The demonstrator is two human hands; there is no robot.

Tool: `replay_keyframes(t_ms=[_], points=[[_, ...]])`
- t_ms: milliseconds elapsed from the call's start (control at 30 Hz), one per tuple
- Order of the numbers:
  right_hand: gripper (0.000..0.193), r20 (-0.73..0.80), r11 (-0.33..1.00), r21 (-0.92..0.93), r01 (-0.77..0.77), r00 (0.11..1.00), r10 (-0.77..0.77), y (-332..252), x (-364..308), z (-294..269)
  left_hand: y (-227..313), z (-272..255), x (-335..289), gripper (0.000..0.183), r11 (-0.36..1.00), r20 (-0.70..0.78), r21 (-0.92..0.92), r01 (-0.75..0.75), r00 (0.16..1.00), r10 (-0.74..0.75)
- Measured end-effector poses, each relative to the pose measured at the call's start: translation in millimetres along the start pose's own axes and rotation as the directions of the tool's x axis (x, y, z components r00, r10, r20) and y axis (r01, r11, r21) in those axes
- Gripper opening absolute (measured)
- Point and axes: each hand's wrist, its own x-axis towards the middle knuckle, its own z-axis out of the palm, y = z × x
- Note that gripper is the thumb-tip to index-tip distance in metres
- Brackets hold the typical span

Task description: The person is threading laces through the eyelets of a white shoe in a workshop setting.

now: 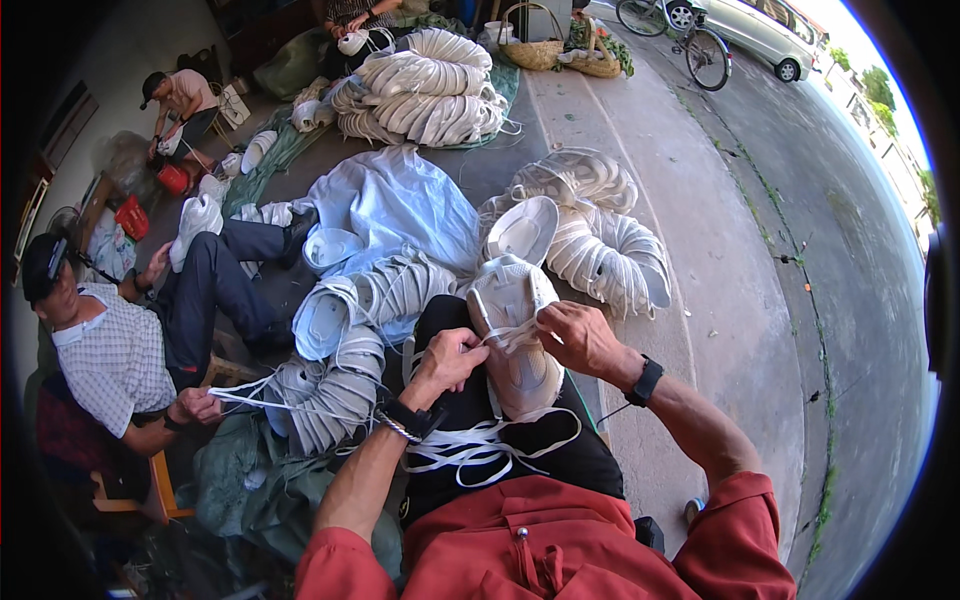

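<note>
A pale off-white sneaker upper (524,375) lies lengthwise on my dark-trousered lap, partly laced. At its left edge my left hand (447,362) has its fingers pinched together on a white shoelace (508,336) that crosses the opening. My right hand (583,340) grips the lace at the upper's right side, thumb and fingers closed by the eyelets. Loose white laces (488,446) trail in loops over my lap below the upper. Dark bands circle both my wrists.
Nested shoe uppers (335,385) curve along my left, beside a pale blue plastic sheet (390,200). More stacks (605,255) stand ahead right, and a large pile (430,95) beyond. A seated co-worker (115,345) at left holds laces. Baskets (532,52), a bicycle (703,55) and a van (765,35) are farther off.
</note>
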Motion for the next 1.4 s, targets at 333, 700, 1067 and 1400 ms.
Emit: replay_keyframes(t_ms=[333, 700, 1067, 1400], points=[[0.019, -0.1, 1.0, 0.017, -0.015, 0.995, 0.017, 5.9, -11.6, 18.9, -10.3, -5.5, -1.8, 0.027, 0.963, -0.002, -0.264, -0.057, 0.998, 0.058], [0.017, -0.152, 0.959, 0.264, -0.099, 0.978, 0.143, 7.0, -12.1, 33.6, -22.5, -33.4, -26.1, 0.03, 0.844, -0.059, -0.536, -0.03, 0.998, -0.001], [0.019, 0.45, -0.013, 0.847, -0.531, 0.705, 0.549, 33.7, -4.2, -54.3, -74.0, -118.0, -70.0, 0.035, 0.321, -0.221, -0.927, -0.196, 0.975, -0.04], [0.013, -0.077, 0.24, 0.953, -0.183, 0.621, 0.78, 123.0, -20.1, -221.5, -249.3, -226.9, -163.2, 0.015, -0.049, -0.479, -0.801, -0.597, 0.687, -0.546]])
